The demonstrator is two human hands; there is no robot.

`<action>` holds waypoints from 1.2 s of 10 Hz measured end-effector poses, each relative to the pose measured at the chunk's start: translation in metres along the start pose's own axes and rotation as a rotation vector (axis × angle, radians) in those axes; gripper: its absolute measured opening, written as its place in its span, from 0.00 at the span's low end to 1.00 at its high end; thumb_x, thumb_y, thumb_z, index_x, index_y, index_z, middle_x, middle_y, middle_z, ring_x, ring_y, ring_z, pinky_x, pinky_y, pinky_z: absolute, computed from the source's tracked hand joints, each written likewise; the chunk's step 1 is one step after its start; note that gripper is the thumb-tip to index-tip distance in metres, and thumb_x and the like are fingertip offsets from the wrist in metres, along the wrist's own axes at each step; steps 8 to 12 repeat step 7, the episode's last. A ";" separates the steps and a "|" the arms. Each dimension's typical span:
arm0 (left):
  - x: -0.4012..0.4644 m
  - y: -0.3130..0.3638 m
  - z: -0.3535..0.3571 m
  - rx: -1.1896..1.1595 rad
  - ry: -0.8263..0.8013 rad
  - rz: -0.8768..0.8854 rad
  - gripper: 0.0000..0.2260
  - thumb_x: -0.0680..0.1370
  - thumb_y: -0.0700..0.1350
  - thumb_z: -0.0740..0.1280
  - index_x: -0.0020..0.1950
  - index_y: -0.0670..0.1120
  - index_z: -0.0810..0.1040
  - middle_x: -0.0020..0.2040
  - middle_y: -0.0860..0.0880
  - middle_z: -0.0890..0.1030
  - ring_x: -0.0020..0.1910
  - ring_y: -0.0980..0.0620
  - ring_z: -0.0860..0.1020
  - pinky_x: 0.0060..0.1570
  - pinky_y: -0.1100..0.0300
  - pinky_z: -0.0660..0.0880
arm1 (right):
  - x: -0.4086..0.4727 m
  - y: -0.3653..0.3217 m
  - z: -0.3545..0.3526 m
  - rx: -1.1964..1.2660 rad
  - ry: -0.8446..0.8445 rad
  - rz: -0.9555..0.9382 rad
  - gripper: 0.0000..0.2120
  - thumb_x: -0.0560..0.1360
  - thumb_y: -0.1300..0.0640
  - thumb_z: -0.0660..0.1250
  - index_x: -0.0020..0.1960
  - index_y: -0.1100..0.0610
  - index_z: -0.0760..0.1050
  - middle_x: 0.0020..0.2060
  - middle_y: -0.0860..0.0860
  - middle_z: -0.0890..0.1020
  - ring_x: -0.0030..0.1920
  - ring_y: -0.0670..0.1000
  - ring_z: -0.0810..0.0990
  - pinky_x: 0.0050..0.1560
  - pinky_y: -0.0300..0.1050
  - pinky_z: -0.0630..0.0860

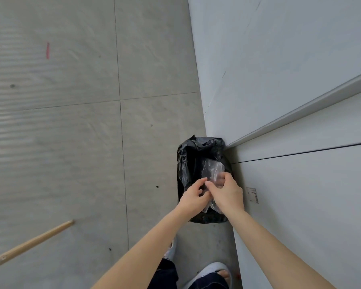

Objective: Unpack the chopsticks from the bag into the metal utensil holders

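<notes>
Head view, looking straight down. Both hands are meeting over a bin lined with a black bin liner (193, 155), which is standing on the grey tiled floor (71, 122) at about 5 o'clock from the frame centre, pressed against the foot of a pale wall panel (279, 59) at its 3 o'clock. The right hand (227, 193) is curling its fingers and thumb round a crumpled clear plastic bag (214, 171), holding it over the bin mouth, presumably so that the wrapper falls inside when let go. The left hand (193, 195), at the right hand's 9 o'clock and touching it at the fingertips, is pinching at the lower part of the same film; whether it is truly gripping the film cannot be told. No chopsticks are showing inside the bag, which is looking limp and empty, and no metal utensil holders are in view, so this is judged to be disposal of the packaging once the unpacking is finished. A wooden handle (35, 240) is slanting in at 8 o'clock, and white shoes (214, 270) are showing at 6 o'clock.
</notes>
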State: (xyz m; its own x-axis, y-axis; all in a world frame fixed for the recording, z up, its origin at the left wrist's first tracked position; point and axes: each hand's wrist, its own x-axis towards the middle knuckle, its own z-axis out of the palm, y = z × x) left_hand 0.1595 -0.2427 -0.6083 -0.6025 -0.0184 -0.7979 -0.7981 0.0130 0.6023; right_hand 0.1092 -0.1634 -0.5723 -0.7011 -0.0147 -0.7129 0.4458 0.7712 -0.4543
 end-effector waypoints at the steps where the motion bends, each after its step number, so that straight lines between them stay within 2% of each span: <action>1: -0.001 -0.001 0.000 0.024 0.011 -0.021 0.23 0.77 0.48 0.59 0.71 0.50 0.60 0.70 0.48 0.69 0.69 0.48 0.68 0.68 0.51 0.67 | 0.003 0.005 0.006 0.052 -0.097 0.058 0.30 0.75 0.50 0.63 0.73 0.56 0.56 0.68 0.55 0.71 0.67 0.56 0.70 0.64 0.48 0.68; 2: -0.005 0.001 -0.003 0.050 0.030 -0.020 0.23 0.77 0.46 0.59 0.72 0.49 0.58 0.73 0.48 0.65 0.70 0.48 0.66 0.68 0.55 0.65 | 0.003 0.006 0.008 0.063 -0.086 0.075 0.31 0.77 0.49 0.59 0.75 0.55 0.50 0.73 0.55 0.63 0.71 0.57 0.65 0.68 0.50 0.64; 3: -0.013 0.006 -0.010 0.065 0.048 -0.024 0.24 0.77 0.43 0.58 0.73 0.48 0.57 0.73 0.48 0.65 0.70 0.49 0.65 0.64 0.60 0.64 | -0.001 0.005 0.008 0.040 -0.035 0.067 0.29 0.78 0.51 0.56 0.75 0.55 0.47 0.75 0.56 0.57 0.73 0.57 0.60 0.69 0.51 0.62; 4: -0.022 0.010 -0.013 0.076 0.049 -0.020 0.23 0.77 0.42 0.58 0.72 0.48 0.58 0.72 0.48 0.67 0.69 0.50 0.67 0.60 0.61 0.66 | -0.008 0.005 0.004 0.010 -0.025 0.054 0.29 0.79 0.52 0.55 0.75 0.55 0.47 0.75 0.55 0.56 0.73 0.57 0.60 0.69 0.51 0.63; 5: -0.035 0.019 -0.020 0.106 0.050 -0.006 0.22 0.78 0.42 0.57 0.72 0.49 0.58 0.71 0.48 0.68 0.62 0.52 0.71 0.54 0.63 0.66 | -0.018 0.007 -0.004 -0.019 -0.038 0.058 0.28 0.79 0.54 0.55 0.75 0.55 0.48 0.75 0.55 0.56 0.72 0.57 0.61 0.69 0.52 0.63; 6: -0.048 0.029 -0.023 0.133 0.047 0.015 0.22 0.78 0.41 0.57 0.71 0.49 0.59 0.69 0.47 0.69 0.56 0.54 0.70 0.53 0.62 0.67 | -0.029 0.004 -0.011 -0.056 -0.046 0.027 0.28 0.79 0.54 0.55 0.75 0.55 0.48 0.75 0.55 0.57 0.72 0.57 0.62 0.69 0.52 0.63; 7: -0.075 0.051 -0.027 0.230 0.074 0.030 0.22 0.78 0.43 0.57 0.72 0.48 0.58 0.71 0.47 0.67 0.67 0.49 0.68 0.63 0.57 0.67 | -0.049 -0.005 -0.027 -0.111 -0.046 -0.024 0.30 0.78 0.54 0.57 0.75 0.56 0.48 0.75 0.55 0.57 0.73 0.55 0.60 0.69 0.51 0.62; 12: -0.075 0.051 -0.027 0.230 0.074 0.030 0.22 0.78 0.43 0.57 0.72 0.48 0.58 0.71 0.47 0.67 0.67 0.49 0.68 0.63 0.57 0.67 | -0.049 -0.005 -0.027 -0.111 -0.046 -0.024 0.30 0.78 0.54 0.57 0.75 0.56 0.48 0.75 0.55 0.57 0.73 0.55 0.60 0.69 0.51 0.62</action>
